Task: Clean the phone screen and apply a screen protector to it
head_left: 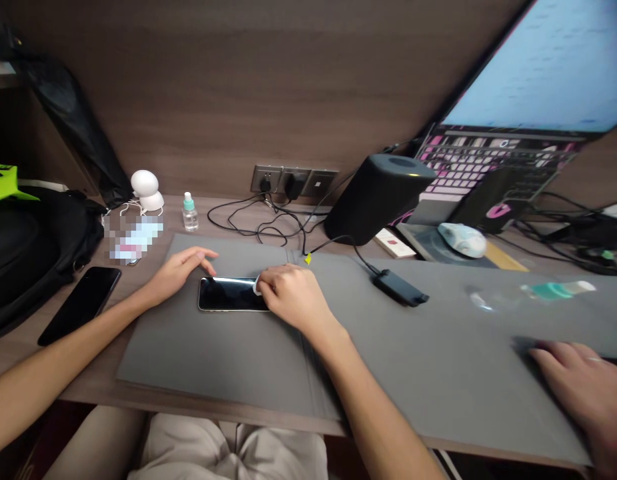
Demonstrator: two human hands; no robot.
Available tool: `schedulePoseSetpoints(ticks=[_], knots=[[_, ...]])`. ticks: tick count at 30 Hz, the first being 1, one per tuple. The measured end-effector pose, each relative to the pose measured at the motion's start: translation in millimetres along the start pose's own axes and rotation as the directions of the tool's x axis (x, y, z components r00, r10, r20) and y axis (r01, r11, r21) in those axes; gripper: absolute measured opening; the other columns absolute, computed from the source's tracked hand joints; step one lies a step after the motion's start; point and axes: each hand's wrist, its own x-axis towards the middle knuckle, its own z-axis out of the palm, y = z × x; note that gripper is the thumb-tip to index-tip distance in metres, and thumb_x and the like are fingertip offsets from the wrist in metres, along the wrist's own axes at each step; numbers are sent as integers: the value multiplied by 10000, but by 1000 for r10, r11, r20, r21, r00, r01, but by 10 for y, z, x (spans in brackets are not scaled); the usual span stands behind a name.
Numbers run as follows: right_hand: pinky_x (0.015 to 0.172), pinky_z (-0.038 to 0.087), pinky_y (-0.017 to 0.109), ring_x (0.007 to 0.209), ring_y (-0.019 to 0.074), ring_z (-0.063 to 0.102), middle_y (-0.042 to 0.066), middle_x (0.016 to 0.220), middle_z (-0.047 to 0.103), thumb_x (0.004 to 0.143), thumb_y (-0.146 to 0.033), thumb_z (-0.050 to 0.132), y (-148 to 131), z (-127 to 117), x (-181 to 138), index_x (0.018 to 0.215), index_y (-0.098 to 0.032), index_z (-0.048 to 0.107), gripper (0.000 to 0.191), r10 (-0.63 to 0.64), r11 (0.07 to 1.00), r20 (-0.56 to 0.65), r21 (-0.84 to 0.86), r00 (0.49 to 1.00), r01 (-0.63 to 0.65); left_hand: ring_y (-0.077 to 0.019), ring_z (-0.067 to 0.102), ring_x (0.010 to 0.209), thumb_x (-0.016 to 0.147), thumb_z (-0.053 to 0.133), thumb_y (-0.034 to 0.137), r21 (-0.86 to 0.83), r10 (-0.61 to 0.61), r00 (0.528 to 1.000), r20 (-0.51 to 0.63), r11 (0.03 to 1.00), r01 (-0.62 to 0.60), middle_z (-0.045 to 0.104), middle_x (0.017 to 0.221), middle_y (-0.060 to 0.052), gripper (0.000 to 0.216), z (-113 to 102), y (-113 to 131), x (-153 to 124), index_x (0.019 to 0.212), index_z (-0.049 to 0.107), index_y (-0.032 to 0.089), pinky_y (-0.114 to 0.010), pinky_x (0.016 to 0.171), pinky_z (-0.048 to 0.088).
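Observation:
A smartphone [227, 295] with a dark, glossy screen lies face up on the grey desk mat [213, 353]. Over its right end, my right hand [294, 299] is closed with bent fingers, pinching a small white pad [257, 287] against the screen. Most of that pad is hidden by the fingers, so its exact kind is unclear. My left hand [181, 272] hovers by the phone's upper left corner, fingers loosely stretched and holding nothing.
Left of the mat lies a second phone [81, 303]. Behind stand a small spray bottle [189, 213] and cables. A black adapter [399, 287], a black cylinder [376, 197], a mouse [462, 240] and a blurred spray bottle [553, 290] are right. Another person's hand [583, 383] rests there.

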Motion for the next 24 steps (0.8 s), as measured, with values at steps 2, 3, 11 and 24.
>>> schedulePoseSetpoints(ticks=[2, 3, 11, 24], knots=[[735, 360, 309, 772, 192, 660, 37, 806, 765, 956, -119, 544, 8, 10, 6, 748, -197, 717, 281, 13, 1000, -18, -7, 1000, -13, -250, 675, 1111, 1070, 407, 490, 7, 2, 1000, 14, 1000, -2, 794, 1006, -42, 432, 12, -8, -9, 1141, 725, 207, -436, 1109, 441], [727, 356, 309, 768, 190, 657, 38, 804, 761, 958, -119, 544, 10, 13, 8, 743, -196, 712, 283, 15, 1000, -26, -10, 1000, -15, -248, 679, 1097, 1062, 433, 483, 8, 1, 1000, 23, 1000, -1, 792, 1008, -40, 408, 18, -10, -15, 1136, 727, 211, -426, 1089, 455], [741, 365, 318, 783, 191, 651, 40, 834, 751, 990, -120, 537, 61, 27, 8, 810, -184, 728, 269, 27, 999, -40, -31, 999, -28, -269, 628, 1217, 1006, 571, 470, 189, 96, 990, 104, 975, -114, 748, 1249, -37, 304, 37, -33, -47, 1160, 742, 271, -436, 1130, 396], [812, 440, 348, 899, 221, 574, 73, 943, 713, 1019, -105, 544, -22, -20, -76, 935, -172, 797, 274, -313, 944, -14, 106, 950, 313, -251, 647, 1178, 1032, 496, 416, 201, 92, 991, 92, 974, -109, 770, 1201, -23, 304, 70, -33, -44, 1139, 738, 266, -442, 1138, 374]])
